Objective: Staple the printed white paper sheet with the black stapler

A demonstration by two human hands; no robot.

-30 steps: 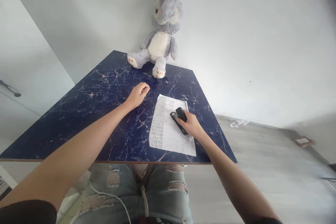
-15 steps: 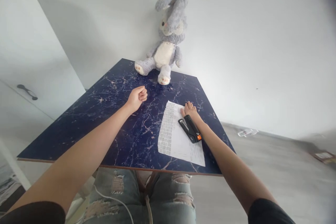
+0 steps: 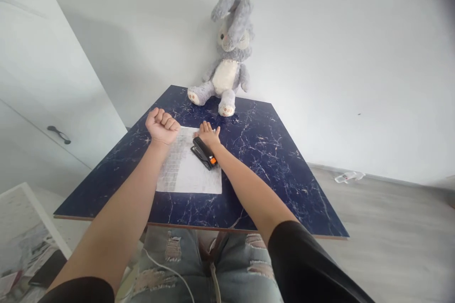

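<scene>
A printed sheet of paper (image 3: 188, 170) lies on the dark blue marbled table (image 3: 270, 161). A black stapler (image 3: 203, 153) with an orange end rests on the sheet's right part. My right hand (image 3: 209, 133) lies flat at the sheet's far edge, fingers spread, just beyond the stapler's far end. My left hand (image 3: 162, 126) is a closed fist above the sheet's far left corner, with nothing visible in it.
A grey and white plush rabbit (image 3: 227, 52) sits at the table's far edge against the white wall. A white cabinet with a dark handle (image 3: 59, 134) stands at the left. A small clear object (image 3: 348, 176) lies on the floor at the right.
My right hand let go of the stapler and moved to the paper's far edge. The paper and stapler now sit further left, and my left fist has come to the paper's far left corner.
</scene>
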